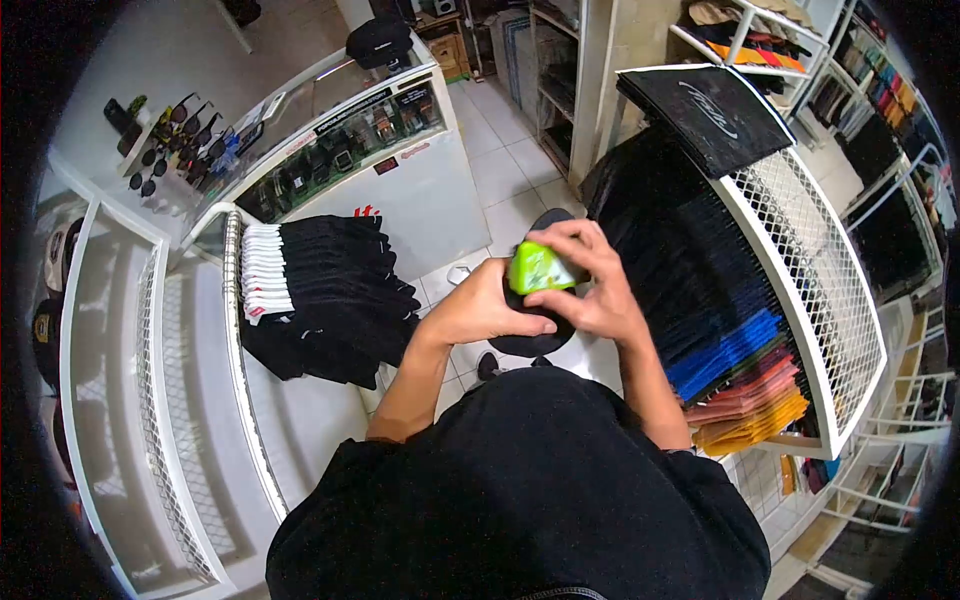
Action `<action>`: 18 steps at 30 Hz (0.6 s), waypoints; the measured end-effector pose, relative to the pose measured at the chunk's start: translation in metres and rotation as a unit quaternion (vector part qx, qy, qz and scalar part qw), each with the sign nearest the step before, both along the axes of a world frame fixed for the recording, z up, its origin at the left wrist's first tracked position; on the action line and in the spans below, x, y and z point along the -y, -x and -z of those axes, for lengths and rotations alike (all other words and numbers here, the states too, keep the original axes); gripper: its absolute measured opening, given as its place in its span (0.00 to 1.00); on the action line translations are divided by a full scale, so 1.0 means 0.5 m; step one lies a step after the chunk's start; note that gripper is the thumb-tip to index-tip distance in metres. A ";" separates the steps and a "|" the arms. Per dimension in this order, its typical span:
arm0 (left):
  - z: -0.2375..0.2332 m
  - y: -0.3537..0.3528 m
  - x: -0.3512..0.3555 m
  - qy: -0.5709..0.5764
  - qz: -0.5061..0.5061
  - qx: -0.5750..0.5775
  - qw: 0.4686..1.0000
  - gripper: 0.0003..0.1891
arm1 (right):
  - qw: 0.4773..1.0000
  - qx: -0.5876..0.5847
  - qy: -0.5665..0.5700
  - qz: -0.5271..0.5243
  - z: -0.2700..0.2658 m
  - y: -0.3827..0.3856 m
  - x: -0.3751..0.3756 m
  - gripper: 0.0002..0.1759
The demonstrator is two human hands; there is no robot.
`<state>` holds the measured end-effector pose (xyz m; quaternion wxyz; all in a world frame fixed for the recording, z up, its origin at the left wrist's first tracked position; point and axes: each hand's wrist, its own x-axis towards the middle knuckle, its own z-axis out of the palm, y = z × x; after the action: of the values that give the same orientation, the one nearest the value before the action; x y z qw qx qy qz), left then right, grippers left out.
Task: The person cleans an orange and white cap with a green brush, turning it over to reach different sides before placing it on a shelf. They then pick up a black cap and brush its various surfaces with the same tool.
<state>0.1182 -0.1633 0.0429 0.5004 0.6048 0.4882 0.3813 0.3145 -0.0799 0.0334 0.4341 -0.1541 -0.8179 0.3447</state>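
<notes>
A black cap (530, 346) is held in front of my chest, its dark rounded edges showing above and below my hands. My left hand (480, 308) grips the cap's left side, with the thumb lying across it. In my right hand (600, 290), fingers and thumb are curled round a lime-green, block-shaped thing (536, 268) with a pale, shiny patch. That green thing is over the middle of the cap; whether it presses on the fabric is hidden.
To the left, black clothes with white tags (330, 270) hang on a white rack. A glass display counter (350, 150) stands beyond. Close on the right is a mesh-sided rack (820, 270) of dark and coloured garments, with a black bag (710, 115) on top. White floor tiles (495, 185) run between.
</notes>
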 end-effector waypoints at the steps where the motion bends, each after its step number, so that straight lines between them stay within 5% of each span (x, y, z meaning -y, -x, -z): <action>1: -0.008 0.000 0.001 0.017 0.008 0.029 0.999 0.25 | 0.999 -0.003 0.028 0.021 0.010 -0.012 -0.018 0.38; 4: -0.021 -0.005 0.003 0.061 0.019 0.082 0.995 0.26 | 0.995 0.017 0.060 0.082 0.038 -0.040 -0.059 0.37; 10: 0.000 0.002 -0.025 -0.022 0.037 0.043 0.998 0.28 | 0.999 -0.031 0.028 0.008 -0.003 -0.012 -0.008 0.36; 14: -0.012 0.018 -0.017 0.034 0.036 0.101 0.994 0.28 | 0.976 0.056 -0.001 0.210 0.078 -0.060 -0.096 0.34; 18: 0.010 0.007 -0.027 -0.022 -0.039 0.175 0.984 0.27 | 0.943 -0.201 0.242 0.112 0.100 -0.073 -0.087 0.33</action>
<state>0.1148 -0.1500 0.0379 0.5495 0.5201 0.4078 0.5112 0.3508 -0.0367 -0.0165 0.5746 -0.2728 -0.5832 0.5053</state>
